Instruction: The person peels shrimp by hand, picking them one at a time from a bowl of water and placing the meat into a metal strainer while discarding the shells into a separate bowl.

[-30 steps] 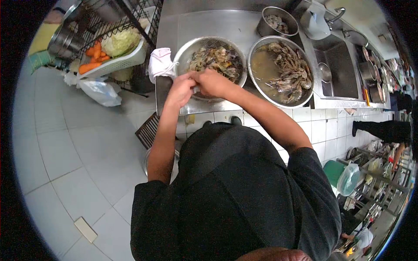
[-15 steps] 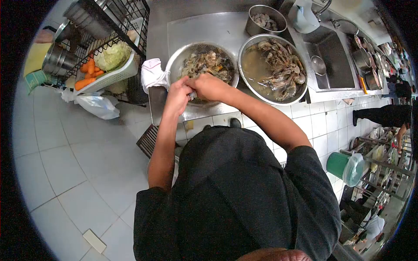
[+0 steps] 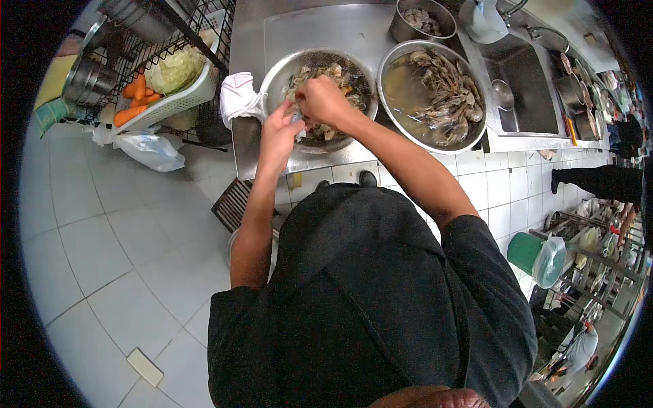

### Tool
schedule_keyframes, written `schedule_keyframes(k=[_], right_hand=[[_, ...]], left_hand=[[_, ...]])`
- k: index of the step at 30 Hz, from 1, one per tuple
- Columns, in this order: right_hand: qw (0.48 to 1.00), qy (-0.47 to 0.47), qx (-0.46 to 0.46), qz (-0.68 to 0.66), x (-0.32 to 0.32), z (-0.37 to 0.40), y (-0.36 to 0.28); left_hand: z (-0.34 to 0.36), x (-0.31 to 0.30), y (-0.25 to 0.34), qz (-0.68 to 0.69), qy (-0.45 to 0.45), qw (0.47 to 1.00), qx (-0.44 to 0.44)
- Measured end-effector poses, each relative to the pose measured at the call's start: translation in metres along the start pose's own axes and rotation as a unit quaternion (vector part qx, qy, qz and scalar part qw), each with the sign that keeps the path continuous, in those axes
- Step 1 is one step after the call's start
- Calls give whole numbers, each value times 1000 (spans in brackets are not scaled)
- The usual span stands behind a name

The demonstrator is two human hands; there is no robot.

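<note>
Over a metal colander (image 3: 273,76) holding a heap of shrimp shells and heads (image 3: 331,73), both of my hands work close together. My left hand (image 3: 277,138) is closed, pinching a pale, translucent shrimp (image 3: 298,118) at its fingertips. Just to the right and above, my right hand (image 3: 326,102) has its fingers curled in a pinch; what they hold is hidden behind them. A round metal basin (image 3: 396,129) beside the colander contains cloudy water and whole shrimp (image 3: 449,95). Behind it stands a metal pot (image 3: 406,30) with peeled shrimp (image 3: 420,20) inside.
A sink (image 3: 524,102) with a ladle (image 3: 503,94) lies to the right. A white cloth (image 3: 238,98) hangs at the counter's left edge. Further left, a basket (image 3: 194,94) holds carrots and cabbage. A green bucket (image 3: 525,251) and another person's leg (image 3: 592,181) are at right.
My hands have drawn slightly apart, the right one moving up over the shells. The pale shrimp shows more clearly at my left fingertips. The view has shifted a little.
</note>
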State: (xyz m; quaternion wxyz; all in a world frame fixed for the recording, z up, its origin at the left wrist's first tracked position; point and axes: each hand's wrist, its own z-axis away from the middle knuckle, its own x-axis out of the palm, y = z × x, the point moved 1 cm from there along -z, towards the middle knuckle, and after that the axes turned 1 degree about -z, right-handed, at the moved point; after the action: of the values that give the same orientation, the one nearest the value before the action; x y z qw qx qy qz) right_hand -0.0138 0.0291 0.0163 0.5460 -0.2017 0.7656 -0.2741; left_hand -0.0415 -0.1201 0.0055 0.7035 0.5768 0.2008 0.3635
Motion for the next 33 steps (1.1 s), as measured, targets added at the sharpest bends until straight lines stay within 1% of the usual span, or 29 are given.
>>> schedule_keyframes(k=[2,3,5,6,8,9,12,13,15,16,17,18,20,22,25,28,29,32,33], right_hand=[[999,51,6,12,7,-4,4],[998,47,29,35,8,-8,13],[993,41,75,79,9,-17,29],[995,19,72,73,6,-19,32],[995,-28,70,58,0,-19,36],[988,-78,74,110,23,-27,54],[992,-19,-109,65,18,-10,27],[991,-79,-91,52,10,-2,9],[978,-200,-54,28,-11,13,-25],[976,-198,-70,62,-10,19,-26],[972,-194,-85,97,-7,22,-25],[968,-190,-101,132,-7,25,-26],[971,-178,-95,127,-9,28,-25],[971,-180,-90,132,-4,31,-22],[979,-137,-110,106,-2,37,-21],[980,-157,-82,91,-6,38,-21],[981,-152,-85,90,-7,38,-21],[983,-145,-86,77,-6,35,-16],[984,-145,-80,65,-4,33,-12]], left_hand=[[4,2,2,-13,10,1000,10],[7,3,2,-19,13,1000,15],[21,4,1,38,29,999,14],[24,4,1,65,37,997,15],[24,0,3,75,54,996,4],[23,-1,3,82,63,995,-1],[9,-10,-3,149,91,984,-22],[5,-10,-7,158,116,981,-10],[3,-15,-7,131,133,982,-28],[3,-14,-7,115,140,983,-39],[2,-10,-8,130,148,979,-45],[3,-7,-6,107,146,982,-55],[5,-4,-3,60,144,985,-72],[2,-3,-5,59,141,986,-74],[-2,-6,-11,42,132,987,-76],[-5,-4,-12,54,131,987,-75],[-5,-2,-12,64,133,986,-75],[-2,1,-9,35,126,989,-64],[-3,0,-11,48,111,991,-54]])
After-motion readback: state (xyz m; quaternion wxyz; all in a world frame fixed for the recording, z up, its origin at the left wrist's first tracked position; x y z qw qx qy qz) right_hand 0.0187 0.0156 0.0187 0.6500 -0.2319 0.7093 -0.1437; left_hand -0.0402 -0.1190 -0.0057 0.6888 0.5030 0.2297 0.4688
